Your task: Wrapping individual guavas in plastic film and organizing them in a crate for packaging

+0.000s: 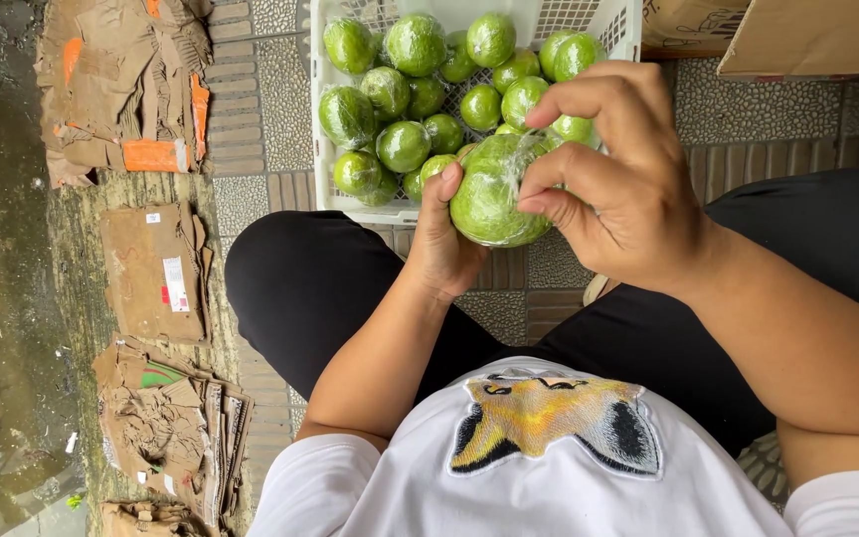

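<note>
Green and glossy, a round fruit wrapped in clear plastic film [489, 199] sits between both hands at the centre of the head camera's view, held above the person's lap and just in front of a white plastic crate [322, 149].

Seen from the head camera, looking down: the left hand [441, 239] cups the wrapped fruit from its left and lower side, thumb lying up along the fruit's edge, palm and curled fingers closed against it and carrying it. The right hand [613, 174] comes in from the right and above. Its thumb and fingertips [539, 194] are pinched together on the film at the fruit's upper right, where the plastic bunches into creases; the other fingers arch over the top without pressing down. So the fruit lies to the left of the right hand's pinch and to the right of the left palm, touching both. It is nearly round, with no clear long axis.

Directly behind the hands, the crate holds many more film-wrapped green fruits [405, 94], piled loosely. The held fruit overlaps the crate's near rim in the picture; whether it touches it cannot be told.

Flattened cardboard [156, 268] lies on the wet ground to the left, well apart from the hands. Black trousers [310, 278] and a white shirt [509, 487] fill the lower frame.
</note>
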